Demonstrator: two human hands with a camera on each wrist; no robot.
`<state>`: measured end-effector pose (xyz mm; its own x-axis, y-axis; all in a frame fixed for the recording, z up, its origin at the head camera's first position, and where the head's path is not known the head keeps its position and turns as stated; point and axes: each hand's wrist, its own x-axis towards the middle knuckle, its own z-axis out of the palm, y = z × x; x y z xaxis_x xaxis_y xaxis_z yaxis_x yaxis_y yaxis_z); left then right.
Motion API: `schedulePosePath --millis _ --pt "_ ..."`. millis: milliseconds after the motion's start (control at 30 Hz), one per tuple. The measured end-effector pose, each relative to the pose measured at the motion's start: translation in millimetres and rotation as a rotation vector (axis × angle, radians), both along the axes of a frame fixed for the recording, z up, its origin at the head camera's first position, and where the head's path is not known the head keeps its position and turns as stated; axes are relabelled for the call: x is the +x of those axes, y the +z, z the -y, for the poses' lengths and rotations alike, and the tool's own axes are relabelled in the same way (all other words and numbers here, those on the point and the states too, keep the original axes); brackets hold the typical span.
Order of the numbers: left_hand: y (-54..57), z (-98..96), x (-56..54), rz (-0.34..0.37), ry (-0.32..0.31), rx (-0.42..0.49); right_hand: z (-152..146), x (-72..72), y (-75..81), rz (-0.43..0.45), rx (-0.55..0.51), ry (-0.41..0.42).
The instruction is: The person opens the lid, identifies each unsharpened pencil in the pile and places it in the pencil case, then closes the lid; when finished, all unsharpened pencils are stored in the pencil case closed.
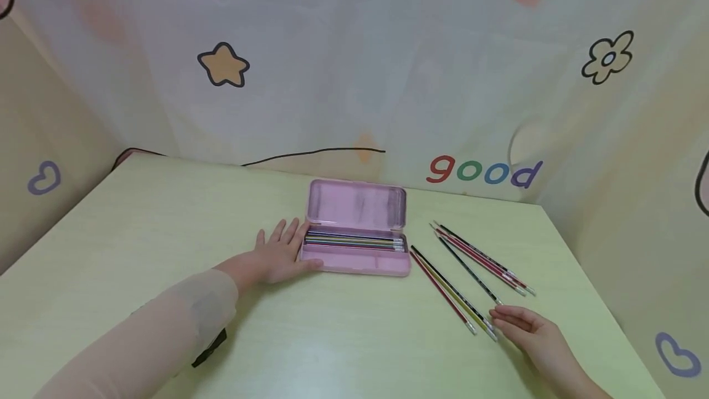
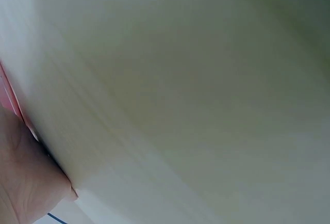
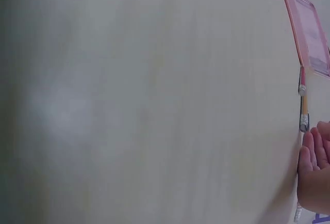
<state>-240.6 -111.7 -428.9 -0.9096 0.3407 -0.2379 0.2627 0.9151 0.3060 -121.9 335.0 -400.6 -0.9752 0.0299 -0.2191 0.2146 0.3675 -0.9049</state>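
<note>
A pink pencil case (image 1: 354, 262) lies with its lid up on the table, with several pencils (image 1: 354, 241) side by side in its rear compartment. My left hand (image 1: 281, 258) rests at the case's left side, fingers spread and thumb along its front edge. At the right, my right hand (image 1: 523, 329) pinches the eraser end of a dark green pencil (image 1: 469, 270), which points toward the far side. In the right wrist view, the fingers (image 3: 308, 144) are at the frame's edge, close to pencil ends; the pinch itself is hard to make out there.
Left of the dark green pencil lie a red pencil (image 1: 443, 291), a yellow one and a black one. Beyond it several red and black pencils (image 1: 487, 256) lie together. A printed curtain (image 1: 343, 79) hangs behind the table (image 1: 332, 337).
</note>
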Motion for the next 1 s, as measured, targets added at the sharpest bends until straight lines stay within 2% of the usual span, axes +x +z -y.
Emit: schedulePosePath --millis 167,333,600,800,867,1000 --pt "3.9 3.6 -0.2 -0.022 0.007 0.01 3.7 -1.1 -3.8 -0.087 0.048 0.022" --pt "4.9 5.9 0.5 -0.012 0.007 0.016 6.8 -2.0 -6.0 -0.07 0.029 -0.001" --pt "2.5 3.5 0.8 -0.015 -0.003 0.019 7.7 0.4 -9.3 -0.05 0.061 -0.035" --pt "4.6 2.4 1.4 -0.011 -0.005 0.019 10.6 2.0 -11.9 -0.099 0.139 -0.033" --pt "7.2 1.7 2.6 -0.016 -0.008 0.027 11.5 2.1 -11.2 -0.103 0.16 -0.035" --pt "4.9 0.1 3.3 -0.01 -0.015 0.034 11.6 1.9 -7.2 -0.098 0.208 -0.02"
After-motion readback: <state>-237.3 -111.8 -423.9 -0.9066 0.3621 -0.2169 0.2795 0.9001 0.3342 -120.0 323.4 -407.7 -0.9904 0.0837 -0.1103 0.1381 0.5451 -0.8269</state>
